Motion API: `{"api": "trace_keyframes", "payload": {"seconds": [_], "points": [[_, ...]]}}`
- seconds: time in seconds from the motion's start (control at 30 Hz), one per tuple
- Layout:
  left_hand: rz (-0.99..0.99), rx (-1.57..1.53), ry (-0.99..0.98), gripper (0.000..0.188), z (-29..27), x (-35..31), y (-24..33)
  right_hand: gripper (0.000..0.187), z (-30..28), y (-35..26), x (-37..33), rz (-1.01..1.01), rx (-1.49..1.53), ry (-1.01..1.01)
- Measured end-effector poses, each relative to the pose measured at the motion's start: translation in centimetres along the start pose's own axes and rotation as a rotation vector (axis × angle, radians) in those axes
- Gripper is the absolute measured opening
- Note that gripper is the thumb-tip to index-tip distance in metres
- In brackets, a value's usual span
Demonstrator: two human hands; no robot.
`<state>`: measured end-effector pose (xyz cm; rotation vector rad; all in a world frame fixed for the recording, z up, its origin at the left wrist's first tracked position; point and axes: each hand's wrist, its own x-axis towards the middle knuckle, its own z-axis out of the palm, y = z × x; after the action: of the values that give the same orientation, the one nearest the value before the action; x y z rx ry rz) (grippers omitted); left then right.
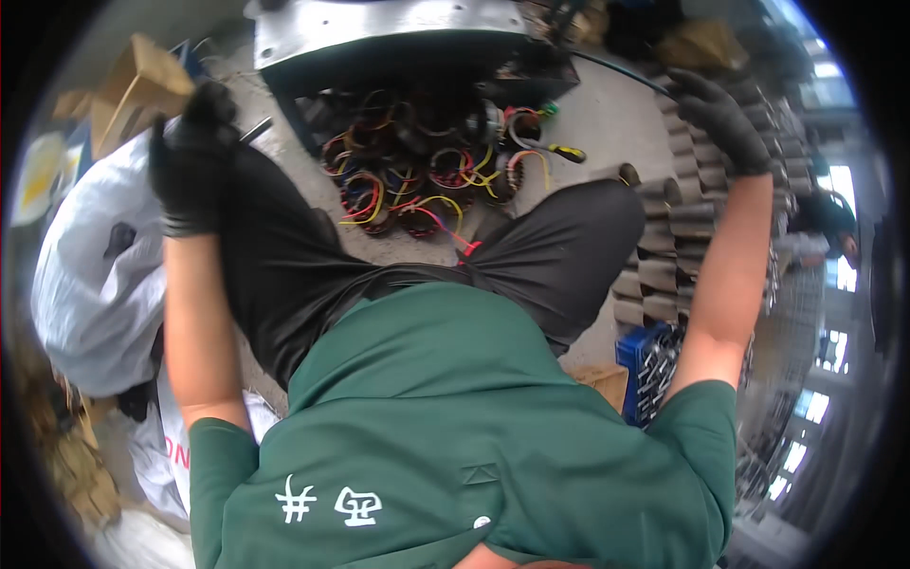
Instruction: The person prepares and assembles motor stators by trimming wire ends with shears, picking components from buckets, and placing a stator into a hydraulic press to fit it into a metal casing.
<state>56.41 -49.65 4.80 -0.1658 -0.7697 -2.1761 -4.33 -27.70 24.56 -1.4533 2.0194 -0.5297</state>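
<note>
My left hand [194, 156], in a black glove, is raised above my left thigh. Dark blurred fingers hide whether it grips anything. A short metal rod [257, 130] sticks out just beside it, and I cannot tell if the two touch. Out to the far right, my gloved right hand [720, 119] has its fingers curled over the end of a thin dark rod [621, 69], which runs from the metal-topped machine [389, 27]. Between my knees, several motor stators [365, 194] with red, yellow and blue wires lie piled on the floor under the machine.
A yellow-and-black screwdriver [567, 153] lies by the stators. Rows of grey metal cylinders [664, 247] stack up right, above a blue crate [641, 365] of metal parts. White sacks [95, 275] and an opened cardboard box [137, 90] stand left. Another person [825, 223] is far right.
</note>
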Motion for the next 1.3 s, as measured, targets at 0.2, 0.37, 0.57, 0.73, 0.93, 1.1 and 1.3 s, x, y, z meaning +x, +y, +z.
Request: {"api": "trace_keyframes", "payload": {"seconds": [0.2,0.37,0.57,0.73,0.93,1.1,1.3], "points": [[-0.148,-0.036,-0.157,0.059,2.7,11.3,-3.3,0.045,-1.4,3.5,-2.8,-0.018,-0.339,0.246],[-0.358,0.294,0.058,0.048,-0.3,11.9,-8.2,0.032,9.6,-1.8,-3.2,-0.386,-0.264,0.926],[-0.381,0.226,0.419,0.039,-1.4,12.4,-12.2,0.023,34.0,-0.6,-7.9,0.456,1.625,0.266],[-0.380,0.270,0.449,0.038,0.5,12.2,-12.3,0.019,31.5,2.9,-5.7,0.398,1.277,0.125],[-0.341,0.343,0.414,0.038,0.5,11.7,-11.8,0.021,11.5,4.9,-4.2,0.210,0.632,0.940],[-0.238,0.405,0.452,0.035,2.2,11.6,-12.8,0.014,22.5,-0.1,-5.6,0.051,0.666,0.580],[-0.236,0.505,0.380,0.032,1.1,11.4,-13.7,0.022,33.0,0.4,-7.3,0.626,1.526,-0.137]]}}
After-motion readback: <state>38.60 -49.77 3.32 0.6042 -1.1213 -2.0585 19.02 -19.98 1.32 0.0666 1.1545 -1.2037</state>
